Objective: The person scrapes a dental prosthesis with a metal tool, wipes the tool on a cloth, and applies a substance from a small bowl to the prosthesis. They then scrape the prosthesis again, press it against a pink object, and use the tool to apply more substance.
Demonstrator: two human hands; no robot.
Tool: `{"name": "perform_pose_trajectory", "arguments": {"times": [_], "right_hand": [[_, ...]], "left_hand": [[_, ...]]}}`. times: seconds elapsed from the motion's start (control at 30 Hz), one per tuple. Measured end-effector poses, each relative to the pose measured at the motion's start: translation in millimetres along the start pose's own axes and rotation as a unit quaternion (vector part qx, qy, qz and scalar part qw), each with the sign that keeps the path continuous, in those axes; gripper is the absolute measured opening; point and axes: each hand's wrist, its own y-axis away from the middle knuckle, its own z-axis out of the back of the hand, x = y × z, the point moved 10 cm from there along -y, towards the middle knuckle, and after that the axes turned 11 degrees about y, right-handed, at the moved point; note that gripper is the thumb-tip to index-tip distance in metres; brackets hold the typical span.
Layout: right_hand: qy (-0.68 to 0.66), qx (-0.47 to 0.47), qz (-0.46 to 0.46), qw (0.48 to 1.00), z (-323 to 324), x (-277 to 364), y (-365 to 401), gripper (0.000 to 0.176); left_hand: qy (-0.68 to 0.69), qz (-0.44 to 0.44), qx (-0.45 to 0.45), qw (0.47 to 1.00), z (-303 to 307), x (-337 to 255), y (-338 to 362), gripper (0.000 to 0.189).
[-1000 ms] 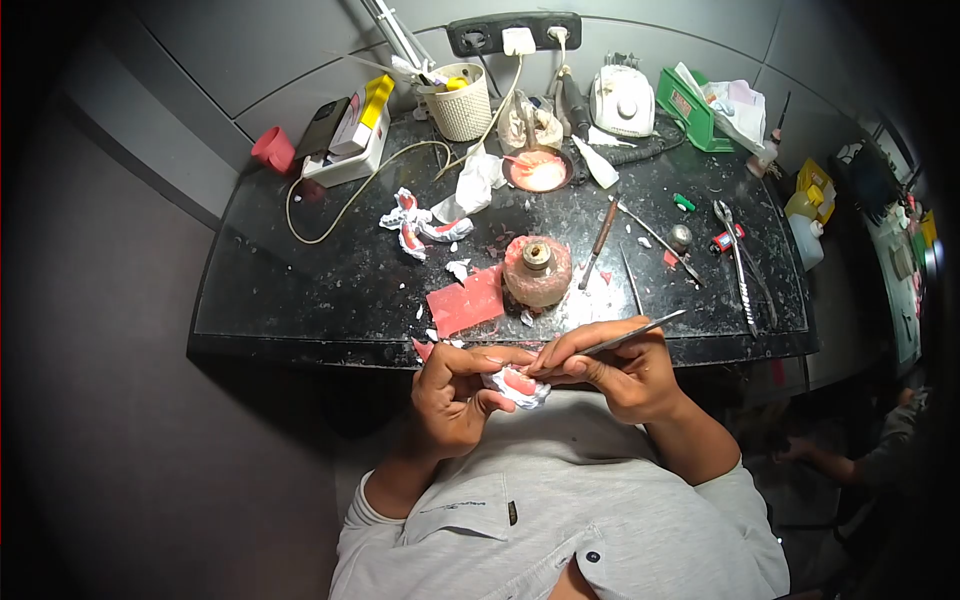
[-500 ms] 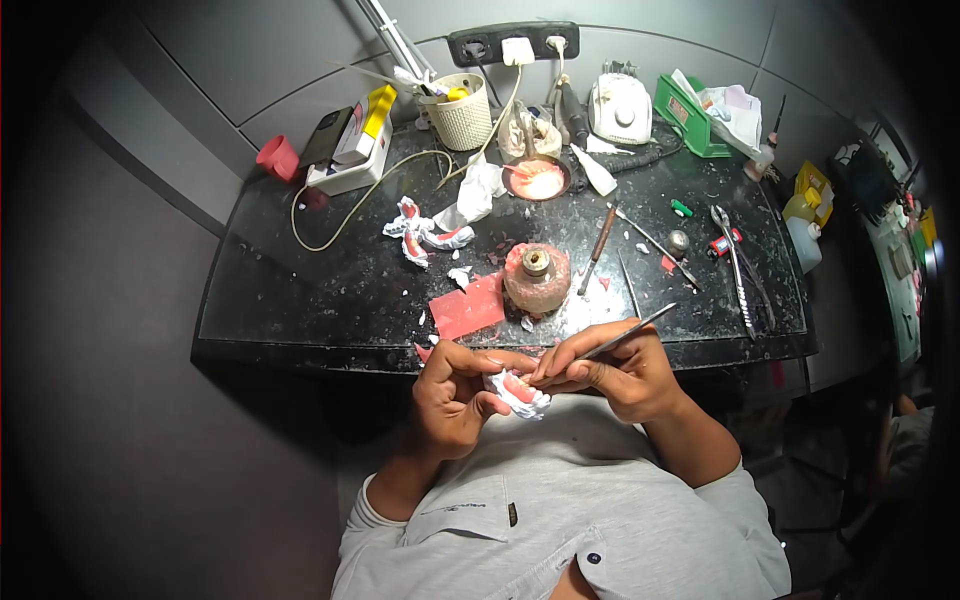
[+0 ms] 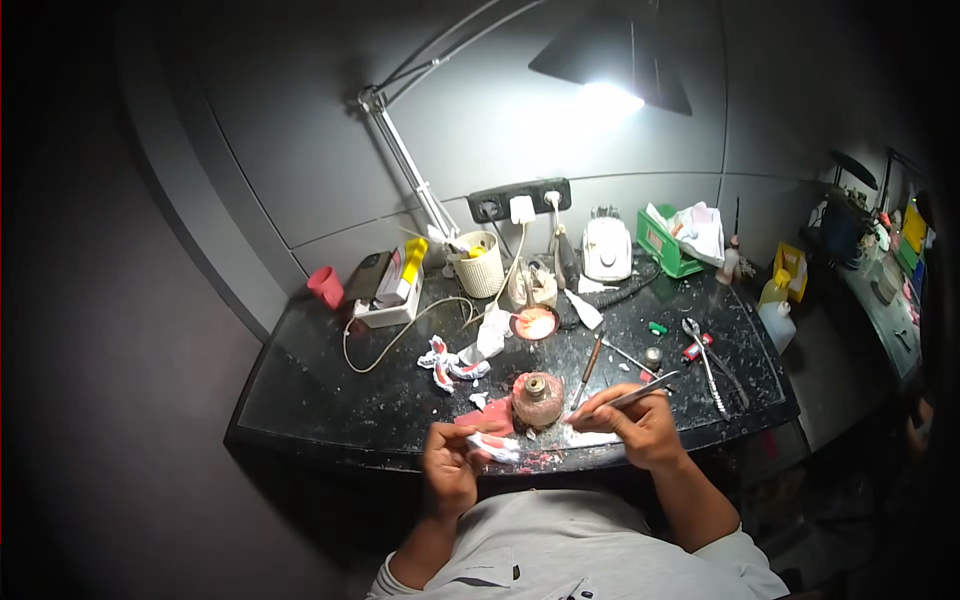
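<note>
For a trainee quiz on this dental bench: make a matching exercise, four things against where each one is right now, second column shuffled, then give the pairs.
Things
1. metal instrument
2. dental cast
3. red cup
4. green box

Places
A. held in the left hand
B. at the back of the bench, right of the white machine
C. held in the right hand
D. at the bench's far left corner

Pairs: 1-C, 2-A, 3-D, 4-B.
</note>
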Motion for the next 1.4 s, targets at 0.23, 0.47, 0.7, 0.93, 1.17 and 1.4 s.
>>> {"name": "perform_pose_trajectory", "arguments": {"times": [0.23,0.47,0.7,0.93,1.17,1.4], "right_hand": [[0.104,-0.190,0.078,0.973,91.9,9.5,-6.9,0.018],[0.157,-0.233,0.048,0.958,103.6,-2.6,-7.4,0.030],[0.146,-0.231,0.024,0.962,99.9,-4.9,-6.8,0.030],[0.149,-0.223,0.052,0.962,98.1,-4.9,-7.8,0.029],[0.162,-0.239,0.041,0.956,98.9,-3.5,-6.9,0.026],[0.172,-0.240,0.038,0.955,98.1,-3.2,-5.8,0.025]], "left_hand": [[-0.037,-0.149,-0.157,0.976,73.0,-38.5,-23.6,0.025],[-0.066,-0.088,-0.177,0.978,102.2,-3.8,-33.5,0.022],[-0.057,-0.062,-0.180,0.980,111.1,0.6,-28.6,0.023],[-0.070,-0.071,-0.176,0.979,102.5,-5.4,-28.1,0.023],[-0.063,-0.069,-0.180,0.979,106.8,-3.7,-28.2,0.025],[-0.077,-0.061,-0.180,0.979,107.3,-3.8,-27.0,0.030]]}}
